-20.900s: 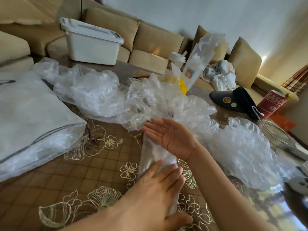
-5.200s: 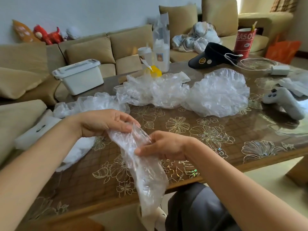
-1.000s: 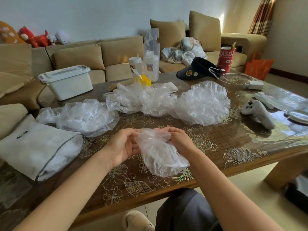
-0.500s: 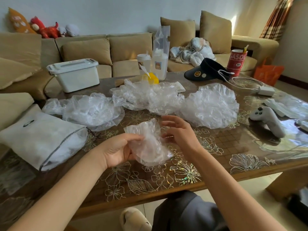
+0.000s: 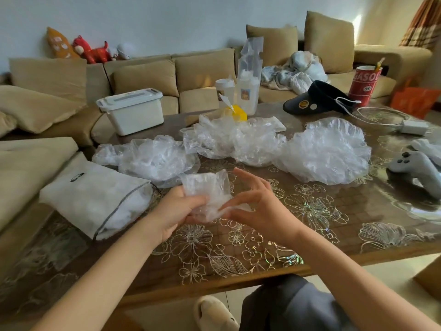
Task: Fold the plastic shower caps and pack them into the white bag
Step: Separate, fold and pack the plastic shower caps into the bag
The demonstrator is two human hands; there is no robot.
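From the head camera, my left hand point(image 5: 177, 210) grips the folded shower cap point(image 5: 210, 195) above the table point(image 5: 334, 237), keeping its creases compact. My right hand point(image 5: 256, 206) is open, fingers spread, thumb and fingertips touching the cap's lower edge, probably to tuck it. The white bag point(image 5: 95, 199) lies just left, mouth toward me; unfolded caps point(image 5: 327, 150) wait behind.

Only text I can actually read is on the red cup point(image 5: 364, 82) past the table's far right corner: big white letters "GASO", cut off, plus a small round "95" badge underneath. The white bag's point(image 5: 95, 199) dark logo is unreadable.
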